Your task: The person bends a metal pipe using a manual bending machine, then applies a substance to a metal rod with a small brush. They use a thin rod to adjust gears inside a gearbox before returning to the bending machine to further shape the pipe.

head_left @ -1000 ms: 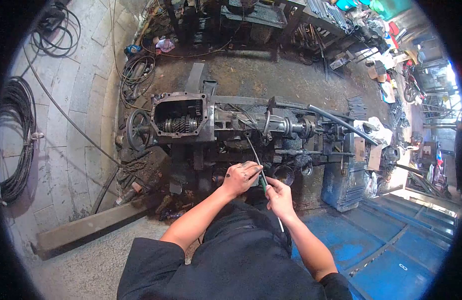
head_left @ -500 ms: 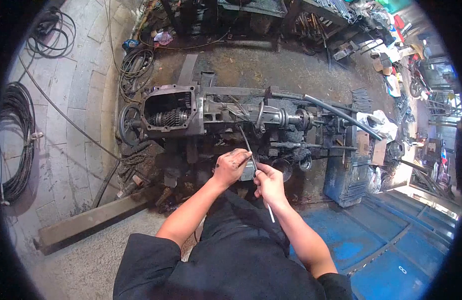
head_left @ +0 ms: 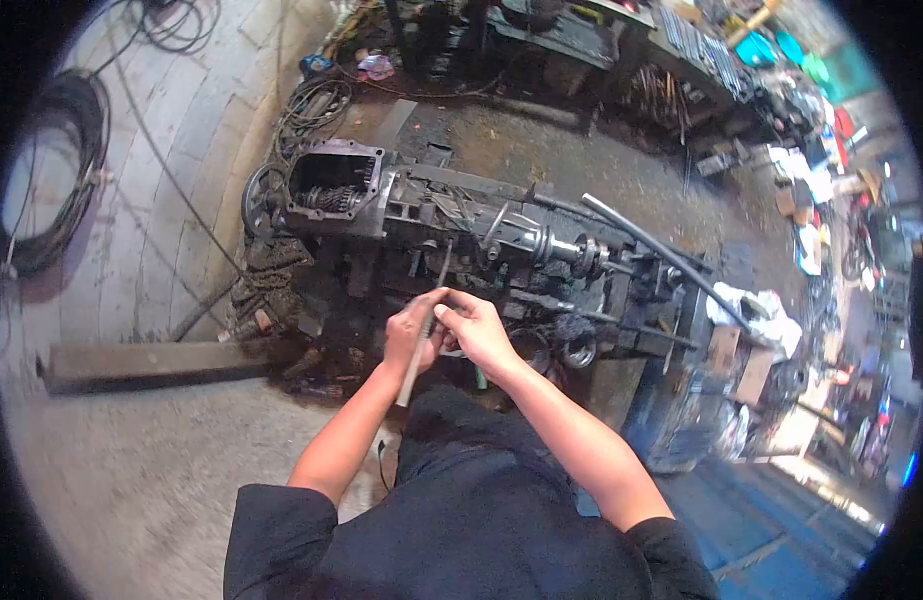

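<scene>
Swung across since the earlier frames, the thin rod [head_left: 415,364] now has its pale lower end lying over the left wrist, where half a second ago that end hung below the right hand. Both hands have drawn together as well — their fingers now meet in front of the person's dark shirt [head_left: 472,520].

The left hand [head_left: 408,338] is partly closed, its fingers curled in behind the rod, which runs over the thumb side; how firmly it grips, I cannot tell. The right hand [head_left: 473,325] is nearly closed, thumb and bent forefinger brought together at the rod's middle in what looks like a pinch. Its other fingers fold underneath, mostly out of sight. Just below that hand shows a small green thing [head_left: 481,377] — too little of it is visible to say what it is or whether a finger touches it.

The rod stands at a slant between the hands, its thin dark upper part pointing toward the greasy machine assembly [head_left: 462,215]. Whether the tip touches the metal cannot be told. To the left of that tip is the open gear housing [head_left: 371,183], gears [head_left: 332,198] showing inside.
</scene>
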A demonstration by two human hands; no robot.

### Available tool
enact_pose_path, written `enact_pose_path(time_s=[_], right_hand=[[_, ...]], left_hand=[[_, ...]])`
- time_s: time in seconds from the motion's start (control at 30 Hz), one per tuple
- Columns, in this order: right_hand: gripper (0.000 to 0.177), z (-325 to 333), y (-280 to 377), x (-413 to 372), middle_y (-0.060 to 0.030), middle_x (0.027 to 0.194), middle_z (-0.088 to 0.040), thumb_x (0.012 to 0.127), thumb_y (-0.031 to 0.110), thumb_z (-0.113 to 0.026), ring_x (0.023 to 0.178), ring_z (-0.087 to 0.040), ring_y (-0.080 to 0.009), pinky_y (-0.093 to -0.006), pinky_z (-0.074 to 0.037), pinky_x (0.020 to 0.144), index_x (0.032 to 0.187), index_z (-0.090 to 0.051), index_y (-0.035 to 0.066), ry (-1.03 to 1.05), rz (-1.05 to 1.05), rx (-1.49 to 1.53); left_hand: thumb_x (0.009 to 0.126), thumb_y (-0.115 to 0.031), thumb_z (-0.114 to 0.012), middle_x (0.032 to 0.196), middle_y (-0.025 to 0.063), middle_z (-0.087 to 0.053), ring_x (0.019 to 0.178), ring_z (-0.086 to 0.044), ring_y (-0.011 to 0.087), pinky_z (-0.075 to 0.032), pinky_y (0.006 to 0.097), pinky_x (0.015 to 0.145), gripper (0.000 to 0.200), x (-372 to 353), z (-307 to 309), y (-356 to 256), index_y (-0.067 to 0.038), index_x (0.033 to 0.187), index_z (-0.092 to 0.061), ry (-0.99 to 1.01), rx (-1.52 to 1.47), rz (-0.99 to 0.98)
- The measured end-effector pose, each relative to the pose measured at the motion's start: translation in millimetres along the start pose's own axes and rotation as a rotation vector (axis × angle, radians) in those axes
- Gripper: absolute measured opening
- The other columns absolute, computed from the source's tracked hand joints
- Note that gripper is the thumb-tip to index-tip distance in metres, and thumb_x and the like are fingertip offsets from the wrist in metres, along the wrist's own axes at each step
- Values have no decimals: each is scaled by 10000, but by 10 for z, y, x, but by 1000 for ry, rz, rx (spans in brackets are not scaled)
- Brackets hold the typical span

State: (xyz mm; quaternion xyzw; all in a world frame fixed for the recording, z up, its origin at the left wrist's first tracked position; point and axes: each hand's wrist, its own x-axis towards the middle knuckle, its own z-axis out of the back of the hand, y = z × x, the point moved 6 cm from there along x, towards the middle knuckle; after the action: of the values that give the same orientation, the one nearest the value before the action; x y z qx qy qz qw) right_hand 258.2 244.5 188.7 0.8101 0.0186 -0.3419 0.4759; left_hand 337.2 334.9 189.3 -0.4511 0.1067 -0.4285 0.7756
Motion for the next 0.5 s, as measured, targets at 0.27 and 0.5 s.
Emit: enact_pose_path(time_s=[0.27,0.5], right_hand=[[405,1987,331,-784,-141,993,-717,891,203,-672,868,-663,-156,-320,-534,795,1254,-607,36,88,471,-816],[186,3478,1337,-1079,-157,910,-659,849,103,-651,867,-618,-332,-407,-492,797,1012,-670,14,-347,991,-1231]], left_hand=[[904,-62,-612,1116,106,-627,840,-584,99,-487,247,756,518,-678,-598,286,-30,1391,-440,-452,-268,526],[838,-280,-716,1313,238,-544,1232,-515,377,-400,444,1040,592,-2179,-1854,1048,7,1313,-508,-505,122,1110]])
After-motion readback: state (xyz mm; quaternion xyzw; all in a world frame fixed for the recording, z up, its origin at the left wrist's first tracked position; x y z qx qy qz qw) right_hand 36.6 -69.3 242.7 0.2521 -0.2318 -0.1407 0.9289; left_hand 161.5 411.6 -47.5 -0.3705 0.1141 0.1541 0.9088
